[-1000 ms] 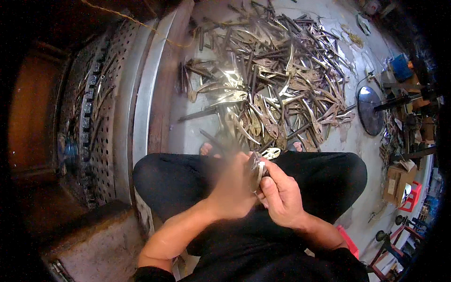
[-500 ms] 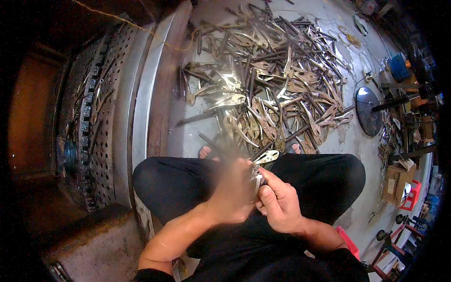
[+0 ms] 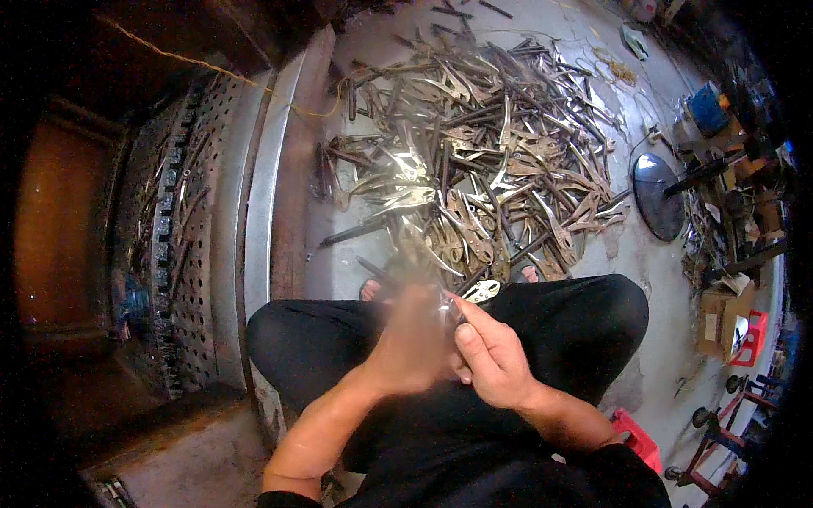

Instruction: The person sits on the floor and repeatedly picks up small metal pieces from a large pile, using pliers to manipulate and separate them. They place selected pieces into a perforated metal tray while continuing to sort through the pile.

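Silvery metal piece, pinched by right fingers, hides its long axis; left fingers unreadably blurred.

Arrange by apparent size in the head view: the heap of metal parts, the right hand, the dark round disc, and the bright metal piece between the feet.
1. Heap of metal parts
2. Right hand, though nearness to the camera enlarges it
3. Dark round disc
4. Bright metal piece
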Available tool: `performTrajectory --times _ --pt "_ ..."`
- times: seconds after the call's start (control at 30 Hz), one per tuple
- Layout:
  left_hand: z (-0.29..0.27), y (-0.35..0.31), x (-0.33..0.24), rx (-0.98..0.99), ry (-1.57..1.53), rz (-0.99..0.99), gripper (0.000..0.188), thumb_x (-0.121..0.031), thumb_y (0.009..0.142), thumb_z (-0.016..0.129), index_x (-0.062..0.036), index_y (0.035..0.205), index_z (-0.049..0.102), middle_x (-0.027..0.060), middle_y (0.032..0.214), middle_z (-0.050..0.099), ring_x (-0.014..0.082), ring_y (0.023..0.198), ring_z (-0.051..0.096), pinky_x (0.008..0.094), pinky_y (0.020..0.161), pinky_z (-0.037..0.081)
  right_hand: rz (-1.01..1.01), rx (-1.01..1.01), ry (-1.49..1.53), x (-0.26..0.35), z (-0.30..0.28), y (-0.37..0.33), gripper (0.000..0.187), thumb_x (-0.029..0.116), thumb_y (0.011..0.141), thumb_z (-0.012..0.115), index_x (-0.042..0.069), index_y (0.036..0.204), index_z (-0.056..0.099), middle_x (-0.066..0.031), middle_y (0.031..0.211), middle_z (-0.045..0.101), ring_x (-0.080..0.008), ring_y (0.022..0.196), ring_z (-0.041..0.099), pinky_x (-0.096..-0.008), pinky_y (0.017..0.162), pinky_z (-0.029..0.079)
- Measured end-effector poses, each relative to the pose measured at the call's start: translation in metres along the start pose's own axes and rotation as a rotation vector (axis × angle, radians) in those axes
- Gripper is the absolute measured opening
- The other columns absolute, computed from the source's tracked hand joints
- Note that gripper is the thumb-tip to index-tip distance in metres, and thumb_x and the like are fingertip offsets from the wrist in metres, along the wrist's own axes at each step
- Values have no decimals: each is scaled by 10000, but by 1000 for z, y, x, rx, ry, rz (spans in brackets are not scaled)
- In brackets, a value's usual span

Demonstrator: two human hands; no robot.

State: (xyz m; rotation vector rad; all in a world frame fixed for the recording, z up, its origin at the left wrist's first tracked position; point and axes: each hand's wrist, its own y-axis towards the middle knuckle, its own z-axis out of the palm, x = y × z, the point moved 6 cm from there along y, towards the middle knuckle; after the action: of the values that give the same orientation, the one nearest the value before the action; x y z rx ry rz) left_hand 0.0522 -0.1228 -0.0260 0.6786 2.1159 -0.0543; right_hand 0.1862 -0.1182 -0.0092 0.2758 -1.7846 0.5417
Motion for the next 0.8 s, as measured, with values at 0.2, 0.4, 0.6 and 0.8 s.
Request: performTrajectory --times 0.2,0.4,0.6,0.8 --pt "-9 7 -13 -63 -91 42 651 -147 763 797 63 1286 471 254 1257 476 426 1153 469 492 1002 374 -125 31 45 23 -24 -5 467 187 1079 502 -23 1493 451 -8 689 557 -70 606 512 -236 582 444" --pt "-14 16 -24 -94 -121 47 541 -162 780 802 42 1217 557 219 1162 530 406 1050 533 481 920 432 4 87 100 20 -23 -9 489 185 1058 455 23 1518 420 -190 1144 571 -316 999 583 -361 832 490" --pt "-3 8 -18 -53 83 311 971 -108 722 716 129 1485 163 362 1541 165 462 1459 136 490 1193 143 -53 14 281 7 -11 -12 488 213 1090 444 4 1529 405 -66 942 517 -150 803 479 -278 676 396" --pt "15 -9 13 265 -61 -112 1065 -91 719 705 140 1554 85 340 1558 268 424 1461 307 481 1224 206 -66 -65 343 2 1 -12 481 240 1109 456 -5 1520 417 29 721 487 -48 581 410 -214 519 345"
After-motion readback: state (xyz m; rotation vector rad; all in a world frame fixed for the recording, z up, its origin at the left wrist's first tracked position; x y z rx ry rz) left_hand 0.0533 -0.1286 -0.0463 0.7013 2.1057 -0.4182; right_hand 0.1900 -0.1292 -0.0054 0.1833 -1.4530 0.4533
